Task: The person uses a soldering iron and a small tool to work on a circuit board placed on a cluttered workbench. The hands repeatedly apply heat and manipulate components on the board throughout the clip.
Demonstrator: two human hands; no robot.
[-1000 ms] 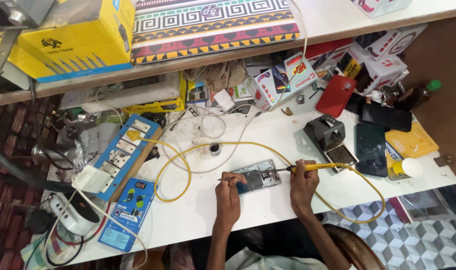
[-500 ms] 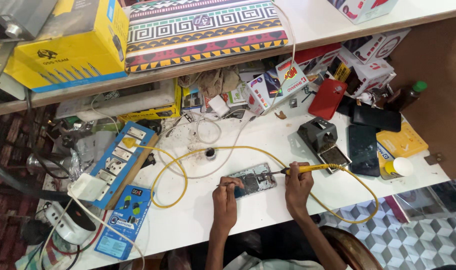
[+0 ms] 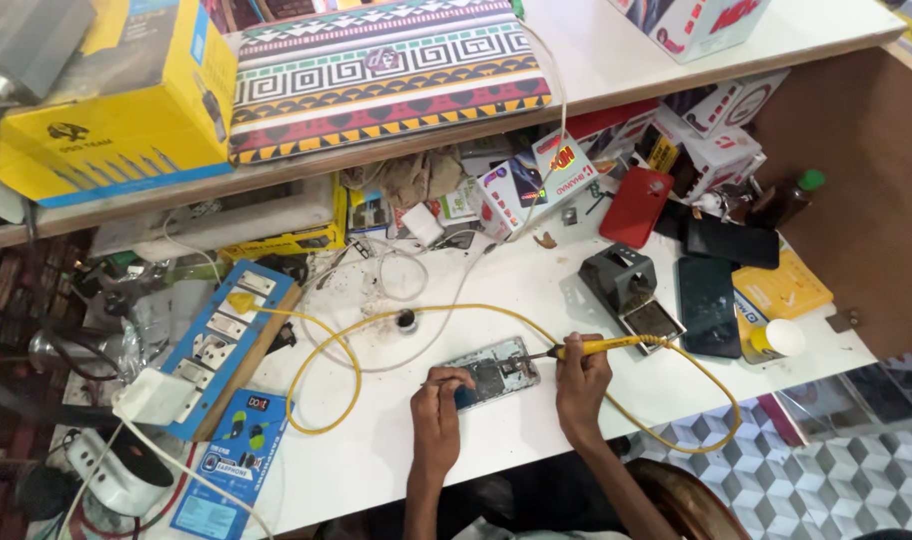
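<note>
So the white workbench [image 3: 536,420] was the big thing here, and everything else sat around the opened phone [image 3: 496,372] lying near its front edge with the back off and the insides showing. Up behind the phone, on the shelf, there was a yellow box [image 3: 106,100] and a patterned case [image 3: 386,75], both closed, so no idea what was in them. Left of the phone sat a blue power strip [image 3: 221,345] with a yellow cord [image 3: 336,370] looping back toward the phone. Right of the phone were a soldering stand [image 3: 621,285], a couple of dark phones [image 3: 708,305] lying flat and a red phone cover [image 3: 636,205]. The right hand [image 3: 581,385] was wrapped round a yellow soldering iron [image 3: 601,346], tip resting on the phone's right end. The left hand [image 3: 441,400] was pinching something thin, probably tweezers [image 3: 438,379], at the phone's left edge. Looked like mid-repair to me: phone open, board work going, nothing closed back up yet.
</note>
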